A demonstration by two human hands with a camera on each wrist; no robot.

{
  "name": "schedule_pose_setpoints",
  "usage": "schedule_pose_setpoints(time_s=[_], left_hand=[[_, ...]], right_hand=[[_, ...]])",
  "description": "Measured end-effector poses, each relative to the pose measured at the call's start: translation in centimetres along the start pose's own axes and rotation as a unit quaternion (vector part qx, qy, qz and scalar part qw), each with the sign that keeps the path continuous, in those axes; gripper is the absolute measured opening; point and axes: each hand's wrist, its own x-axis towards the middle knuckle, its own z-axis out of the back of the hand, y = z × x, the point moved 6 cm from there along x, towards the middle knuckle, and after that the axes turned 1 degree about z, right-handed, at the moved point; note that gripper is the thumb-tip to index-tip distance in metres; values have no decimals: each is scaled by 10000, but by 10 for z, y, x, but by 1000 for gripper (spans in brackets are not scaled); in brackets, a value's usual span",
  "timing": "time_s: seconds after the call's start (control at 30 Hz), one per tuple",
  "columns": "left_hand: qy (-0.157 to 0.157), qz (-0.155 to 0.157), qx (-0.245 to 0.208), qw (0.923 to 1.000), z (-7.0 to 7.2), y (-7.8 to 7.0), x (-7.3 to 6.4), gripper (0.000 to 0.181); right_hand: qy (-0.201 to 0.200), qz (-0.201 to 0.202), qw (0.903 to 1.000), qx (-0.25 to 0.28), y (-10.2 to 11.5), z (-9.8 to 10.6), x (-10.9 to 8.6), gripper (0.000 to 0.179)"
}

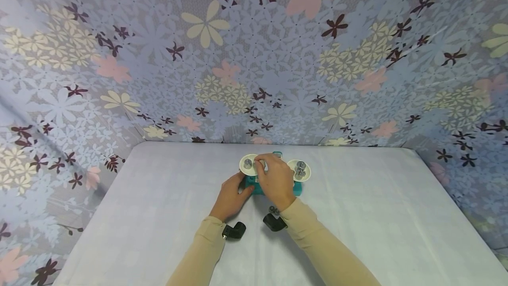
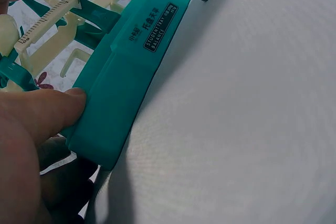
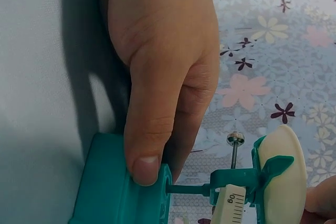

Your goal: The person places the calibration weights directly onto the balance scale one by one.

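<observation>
A teal student tray balance [image 1: 298, 189] stands on the table, with a cream pan on each side. My left hand [image 1: 231, 195] grips the left end of its base, the thumb [image 2: 55, 108] lying over the teal surface. My right hand [image 1: 276, 179] reaches across the balance to the left pan [image 1: 245, 171], thumb and fingertips bent together over its right side. I cannot tell whether anything is between them. A metal weight [image 1: 248, 163] sits in that pan. Several metal weights [image 1: 300, 169] sit in the right pan [image 1: 308, 172]. The ruled beam [image 2: 50, 20] runs along the front.
Small metal weights [image 1: 274, 210] lie on the white table [image 1: 377, 215] in front of the balance, beside my right wrist. A flower-patterned wall covering [image 1: 278, 56] rises behind the table's far edge. Each wrist carries a black camera [image 1: 235, 231].
</observation>
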Motion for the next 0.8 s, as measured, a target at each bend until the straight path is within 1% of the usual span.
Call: schedule_pose_setpoints(time_s=[0.27, 0.57, 0.8], left_hand=[[9, -5, -30, 10000, 0, 1, 0, 58], [2, -2, -12, 10000, -1, 3, 1, 58], [29, 24, -17, 10000, -1, 2, 1, 59]], right_hand=[[10, 99, 9999, -112, 4, -1, 3, 7], [103, 60, 9998, -183, 4, -4, 6, 7], [82, 86, 9996, -274, 4, -7, 7, 7]])
